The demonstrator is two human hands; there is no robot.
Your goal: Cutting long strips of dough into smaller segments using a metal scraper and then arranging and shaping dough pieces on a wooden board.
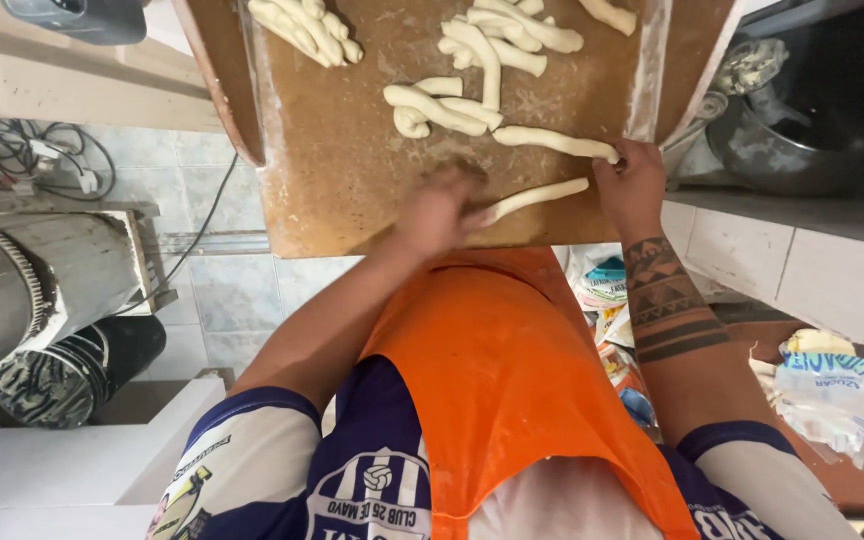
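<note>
Left hand point(439, 212) — blurred with motion, palm down and pressed flat on the near end of a dough rope point(537, 198); it seemed spread rather than closed, though the blur hid the fingers. The palm-down placement suited rolling the rope against the board.

Dough rope — pale, soft, smooth cylinder, lying on the board between the two hands, slanting from under the left hand up toward the right hand.

Wooden board point(352, 170) — brown, flat, dusted with flour and scuffed matt, with raised edges at both sides; it served as the worktop beneath both hands, the flour likely there to stop sticking.

Right hand point(629, 185) — at the board's right edge, fingers curled down, their tips touching the end of a second dough rope point(555, 142) lying just beyond the first; the grip could not be told clearly.

Finished pieces — a looped, knotted piece point(434, 108) beyond the left hand, a cluster of plain ropes point(504, 38) farther off, and a heap point(304, 28) beyond and left of the left hand, set away from the rolling area.

Metal pot point(802, 130) — grey, round, flour-smeared, on a tiled counter to the right of the right hand.

Orange apron point(512, 380) — smooth cloth, below both hands.
</note>
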